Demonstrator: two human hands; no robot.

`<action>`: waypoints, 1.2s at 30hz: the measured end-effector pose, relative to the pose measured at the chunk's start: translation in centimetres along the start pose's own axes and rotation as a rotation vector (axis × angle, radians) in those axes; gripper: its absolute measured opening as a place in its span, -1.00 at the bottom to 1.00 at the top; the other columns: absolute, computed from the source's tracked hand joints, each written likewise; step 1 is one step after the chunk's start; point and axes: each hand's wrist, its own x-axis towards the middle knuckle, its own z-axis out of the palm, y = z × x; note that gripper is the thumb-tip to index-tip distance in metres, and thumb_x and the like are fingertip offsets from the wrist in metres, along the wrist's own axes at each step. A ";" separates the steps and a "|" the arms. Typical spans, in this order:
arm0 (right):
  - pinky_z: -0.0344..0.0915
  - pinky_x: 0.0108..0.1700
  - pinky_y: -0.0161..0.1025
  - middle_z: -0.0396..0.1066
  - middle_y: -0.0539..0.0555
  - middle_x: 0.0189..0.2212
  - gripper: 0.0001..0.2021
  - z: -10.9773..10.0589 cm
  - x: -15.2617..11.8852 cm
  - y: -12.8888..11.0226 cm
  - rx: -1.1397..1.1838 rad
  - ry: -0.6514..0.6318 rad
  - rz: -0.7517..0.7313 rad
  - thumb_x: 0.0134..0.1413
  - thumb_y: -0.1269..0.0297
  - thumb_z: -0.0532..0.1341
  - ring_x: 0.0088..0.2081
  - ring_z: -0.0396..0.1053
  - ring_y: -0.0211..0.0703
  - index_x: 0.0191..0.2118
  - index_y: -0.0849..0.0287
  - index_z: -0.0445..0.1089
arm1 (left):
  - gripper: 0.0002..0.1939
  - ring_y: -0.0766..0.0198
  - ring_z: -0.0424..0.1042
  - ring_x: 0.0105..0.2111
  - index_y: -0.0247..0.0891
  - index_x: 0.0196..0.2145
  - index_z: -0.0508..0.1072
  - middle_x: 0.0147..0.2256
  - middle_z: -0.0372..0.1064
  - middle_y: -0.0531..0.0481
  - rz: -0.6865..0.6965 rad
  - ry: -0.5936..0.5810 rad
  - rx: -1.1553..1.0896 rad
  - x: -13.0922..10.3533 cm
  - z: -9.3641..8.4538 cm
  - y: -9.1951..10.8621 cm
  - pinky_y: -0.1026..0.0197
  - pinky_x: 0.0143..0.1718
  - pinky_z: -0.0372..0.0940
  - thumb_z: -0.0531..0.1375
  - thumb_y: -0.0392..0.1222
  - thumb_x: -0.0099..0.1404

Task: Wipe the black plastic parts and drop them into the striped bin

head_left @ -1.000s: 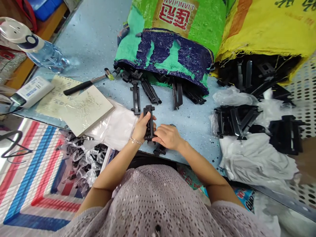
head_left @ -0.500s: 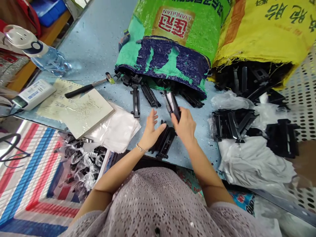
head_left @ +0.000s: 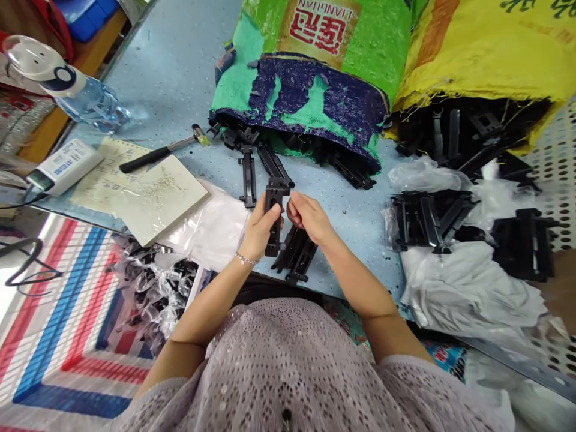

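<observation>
My left hand is closed round a long, narrow black plastic part with a wider block at its far end, thumb on top. Beside that far end is my right hand, fingers curled and pinched together; whether something small is in them is hidden. On the table just below it lie several similar black parts side by side. Other black parts lie beyond my hands, in front of the mouth of a green and dark blue woven sack.
On the left are clear plastic bags, a board, a hammer-like tool, a white device and a water bottle. A yellow sack, black parts and white cloth-like material lie right. A striped bag holds bagged pieces.
The black part has passed from my right hand to my left, moving left and nearer my body. My left hand has closed on it; my right hand has curled beside it.
</observation>
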 end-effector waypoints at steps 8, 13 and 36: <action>0.20 -0.29 -0.18 0.37 0.08 -0.45 -0.50 1.6 -4.9 1.4 -0.595 -0.164 -0.490 0.46 -0.07 -0.09 -0.37 0.28 -0.13 -0.38 0.13 0.33 | -0.61 0.24 0.46 -0.34 -0.24 -0.21 0.44 -0.26 0.47 -0.05 -0.159 -0.049 0.075 1.2 -1.9 0.4 0.17 -0.25 0.39 0.25 0.17 0.29; 0.30 -0.09 -0.14 0.46 0.18 -0.17 -0.55 -0.4 1.1 1.8 -0.663 0.144 -0.167 0.50 0.03 -0.16 -0.12 0.39 -0.02 -0.09 0.14 0.39 | -0.42 -0.05 0.36 0.11 -0.26 0.12 0.42 0.01 0.43 -0.19 0.052 -0.041 0.584 0.1 -2.8 -4.9 -0.14 0.26 0.16 0.24 0.16 0.29; 0.23 -0.23 -0.12 0.38 0.12 -0.48 -0.36 0.2 2.7 0.1 -0.667 0.209 -0.159 0.43 -0.14 -0.32 -0.35 0.37 -0.03 -0.43 0.07 0.29 | -0.63 0.36 0.33 -0.53 -0.25 -0.28 0.40 -0.44 0.37 0.04 -0.189 -0.002 -0.180 -1.8 0.0 -0.8 0.28 -0.51 0.30 0.30 0.12 0.21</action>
